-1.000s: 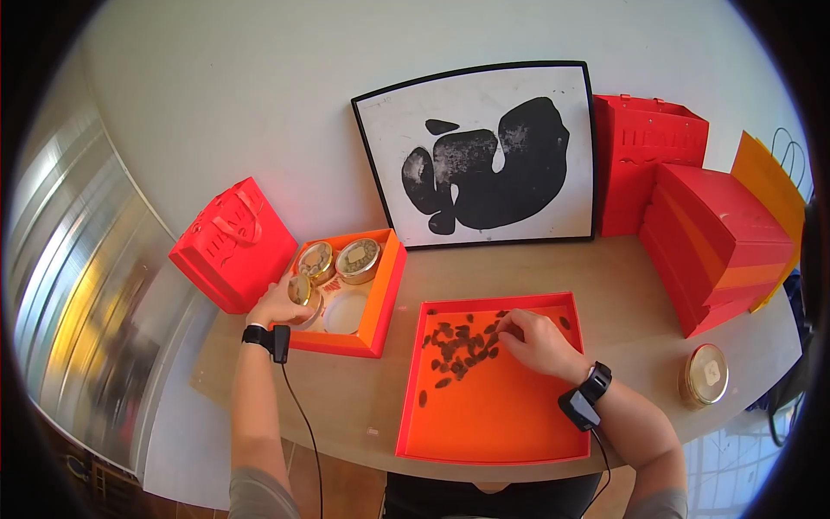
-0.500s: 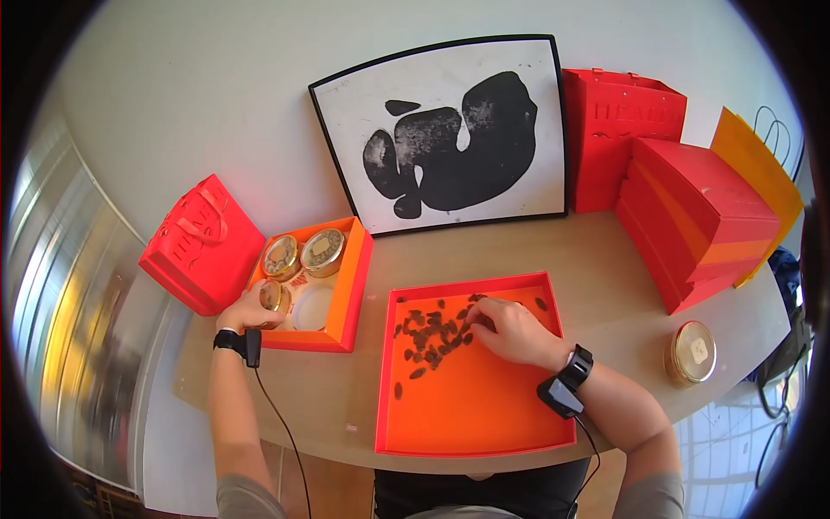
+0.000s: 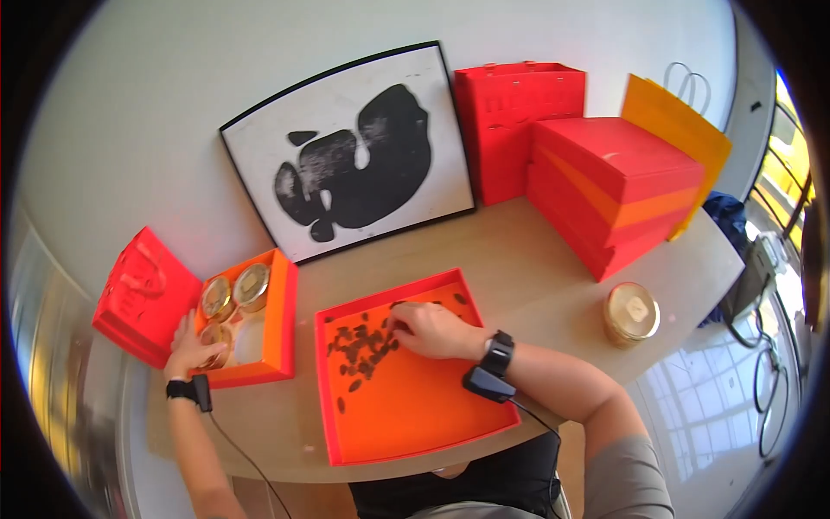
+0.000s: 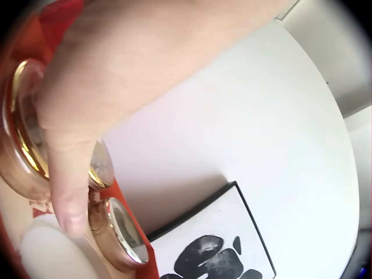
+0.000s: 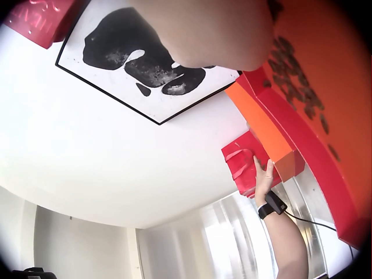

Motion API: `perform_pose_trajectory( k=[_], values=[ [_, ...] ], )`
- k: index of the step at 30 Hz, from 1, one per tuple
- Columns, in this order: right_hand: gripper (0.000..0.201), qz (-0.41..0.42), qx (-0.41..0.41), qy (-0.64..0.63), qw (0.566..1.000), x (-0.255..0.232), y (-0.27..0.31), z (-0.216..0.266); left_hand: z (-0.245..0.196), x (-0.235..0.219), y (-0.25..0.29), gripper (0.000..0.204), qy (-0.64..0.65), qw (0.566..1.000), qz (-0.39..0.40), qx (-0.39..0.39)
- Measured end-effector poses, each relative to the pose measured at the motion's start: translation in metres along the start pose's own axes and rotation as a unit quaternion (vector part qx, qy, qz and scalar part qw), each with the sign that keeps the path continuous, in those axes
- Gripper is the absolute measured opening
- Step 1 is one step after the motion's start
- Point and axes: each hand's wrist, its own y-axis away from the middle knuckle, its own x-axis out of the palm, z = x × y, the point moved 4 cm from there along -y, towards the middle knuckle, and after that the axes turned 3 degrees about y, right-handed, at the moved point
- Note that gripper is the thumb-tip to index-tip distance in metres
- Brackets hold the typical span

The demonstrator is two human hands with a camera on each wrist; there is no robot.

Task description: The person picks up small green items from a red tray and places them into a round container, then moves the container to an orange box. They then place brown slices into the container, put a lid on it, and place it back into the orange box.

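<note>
My left hand (image 3: 188,353) rests at the left side of an orange-red box (image 3: 278,333), fingers spread near its wall. Its thumb reaches straight across the front-left jar (image 3: 216,336), a clear jar with a gold rim. Two more jars (image 3: 252,287) sit at the back of this box, beside an uncovered round white recess (image 4: 55,247). In a shallow orange tray with red walls (image 3: 424,432), my right hand (image 3: 439,333) bends its fingers down at the right edge of scattered dark brown oval pieces (image 3: 356,353). I cannot tell whether its fingertips pinch one.
A single gold-lidded jar (image 3: 630,315) stands right of the tray. Behind are a framed black-and-white picture (image 3: 393,147), a red bag (image 3: 519,130), a large red box (image 3: 605,177) and a yellow board (image 3: 670,130). Another red bag (image 3: 143,294) leans at the left.
The head view has turned right, so everything sits further left in it. My left fingers have spread from the front-left jar toward the box wall. The right hand stays over the dark pieces.
</note>
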Motion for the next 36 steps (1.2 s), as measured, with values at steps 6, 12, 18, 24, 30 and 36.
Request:
perform_pose_trajectory(
  k=[6, 12, 18, 24, 30, 36],
  values=[
    [0.016, -0.006, -0.012, 0.022, 1.0, -0.001, 0.002, -0.001, -0.112, -0.071, 0.083, 0.075, 0.11, 0.949, -0.177, 0.237],
    [0.019, 0.011, -0.013, -0.02, 1.0, -0.015, -0.006, 0.014, -0.235, -0.067, 0.171, 0.055, 0.242, 0.881, 0.025, 0.407],
    [0.026, -0.084, 0.057, 0.177, 0.979, -0.122, 0.041, 0.06, -0.293, -0.018, 0.168, 0.051, 0.259, 0.841, 0.157, 0.449],
    [0.087, -0.133, 0.349, 0.46, 0.806, -0.199, 0.194, 0.024, -0.284, -0.019, 0.138, 0.051, 0.288, 0.843, 0.127, 0.436],
    [0.104, -0.111, 0.471, 0.359, 0.798, -0.19, 0.244, -0.024, -0.268, -0.015, 0.123, 0.047, 0.297, 0.855, 0.119, 0.407],
    [0.1, -0.128, 0.432, 0.405, 0.795, -0.205, 0.278, -0.054, -0.256, -0.019, 0.122, 0.045, 0.32, 0.843, 0.087, 0.423]
  ],
)
